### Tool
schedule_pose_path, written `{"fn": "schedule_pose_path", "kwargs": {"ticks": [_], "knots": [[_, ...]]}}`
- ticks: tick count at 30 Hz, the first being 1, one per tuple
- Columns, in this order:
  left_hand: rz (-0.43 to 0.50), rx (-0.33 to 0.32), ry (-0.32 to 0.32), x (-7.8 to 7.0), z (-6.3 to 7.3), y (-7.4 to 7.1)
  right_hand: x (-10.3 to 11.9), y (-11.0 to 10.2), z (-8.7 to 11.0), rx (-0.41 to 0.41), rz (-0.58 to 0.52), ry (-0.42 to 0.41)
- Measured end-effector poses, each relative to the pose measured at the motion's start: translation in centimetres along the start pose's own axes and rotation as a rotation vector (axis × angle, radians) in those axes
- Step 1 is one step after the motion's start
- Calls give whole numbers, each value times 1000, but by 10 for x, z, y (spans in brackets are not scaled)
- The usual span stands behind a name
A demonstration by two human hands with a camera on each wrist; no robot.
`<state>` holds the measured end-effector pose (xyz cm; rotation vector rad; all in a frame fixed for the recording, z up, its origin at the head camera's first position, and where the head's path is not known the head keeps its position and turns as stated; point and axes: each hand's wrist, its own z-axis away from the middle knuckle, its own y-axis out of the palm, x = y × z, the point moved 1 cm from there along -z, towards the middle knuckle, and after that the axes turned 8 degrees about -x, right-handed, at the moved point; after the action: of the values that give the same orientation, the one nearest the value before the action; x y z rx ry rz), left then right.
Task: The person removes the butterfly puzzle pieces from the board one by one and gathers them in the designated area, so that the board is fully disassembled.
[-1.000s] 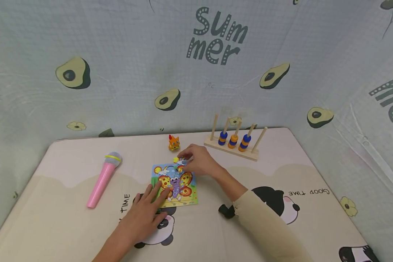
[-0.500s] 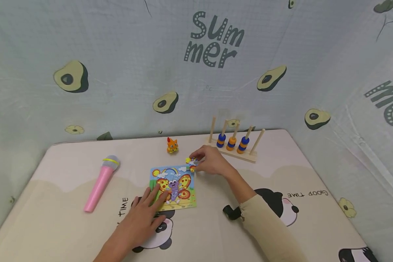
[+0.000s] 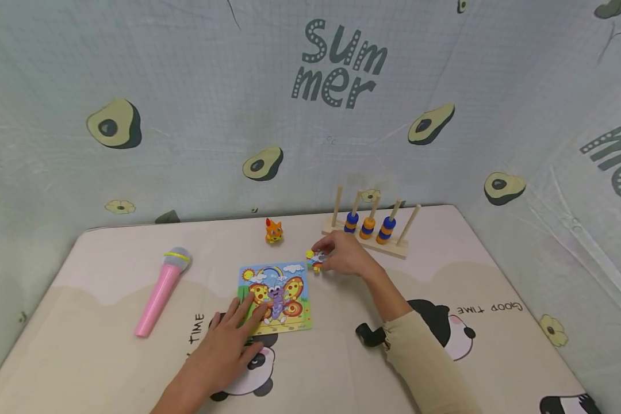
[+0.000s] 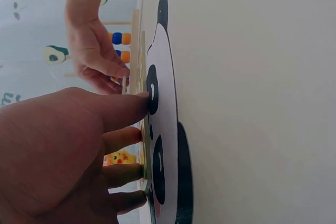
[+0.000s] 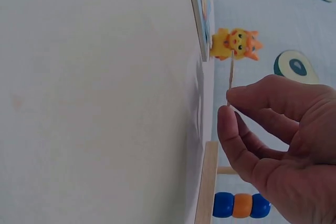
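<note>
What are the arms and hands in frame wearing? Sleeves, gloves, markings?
Left hand and right hand: bare, no gloves or rings visible. Right arm: plain beige sleeve ending mid-forearm. Left arm: no sleeve in view.

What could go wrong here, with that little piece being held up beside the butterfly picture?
The thin puzzle piece might slip, since the right hand only pinches it, off the table.
That hand could bump the bead rack close behind it.
The butterfly board might slide if the left hand, touching it, shifts.
</note>
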<state>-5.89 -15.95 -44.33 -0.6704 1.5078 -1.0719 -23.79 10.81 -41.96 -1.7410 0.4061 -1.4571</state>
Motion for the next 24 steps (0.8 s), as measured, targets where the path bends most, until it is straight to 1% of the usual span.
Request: {"fn": "schedule_pose_path", "kwargs": {"ticks": [9,18,24], "knots": [[6,-3,-6,1,-1,0,-1,-1,1,15,3,17],[14,-6,1,0,1,-1,-2,1,0,30,37,52],[18,-9,-6,-1,1,-1,-3,2,0,37,45,49]]}}
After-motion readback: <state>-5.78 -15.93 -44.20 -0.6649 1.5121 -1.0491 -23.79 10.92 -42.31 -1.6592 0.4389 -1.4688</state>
